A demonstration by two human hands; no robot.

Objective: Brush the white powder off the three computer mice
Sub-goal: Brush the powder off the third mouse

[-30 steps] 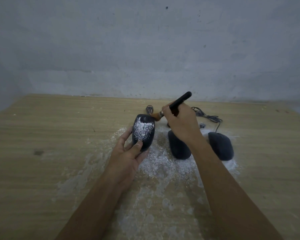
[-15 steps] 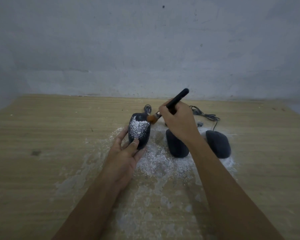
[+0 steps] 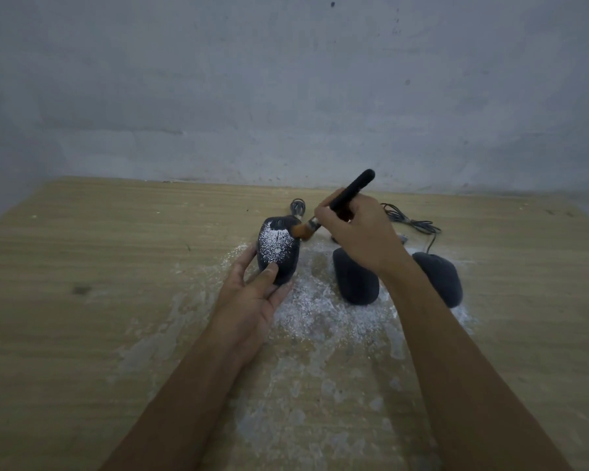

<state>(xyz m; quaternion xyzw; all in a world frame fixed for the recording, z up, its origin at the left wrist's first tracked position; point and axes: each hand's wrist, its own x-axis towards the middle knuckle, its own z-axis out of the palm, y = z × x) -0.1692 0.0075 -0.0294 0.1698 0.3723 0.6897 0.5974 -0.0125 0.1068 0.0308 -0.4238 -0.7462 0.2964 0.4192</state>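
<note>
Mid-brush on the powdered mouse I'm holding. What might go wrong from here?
The brush in the right hand touches the held mouse near its right edge; powder flicked that way may land on the middle mouse.
The left hand has its thumb over the mouse's near end, so powder there may be missed.
Setting it back on the powder-strewn table would likely dirty it again.

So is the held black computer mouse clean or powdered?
Powdered: white specks cover the top of the black computer mouse in the left hand; the right hand's black-handled brush meets its far edge.
</note>
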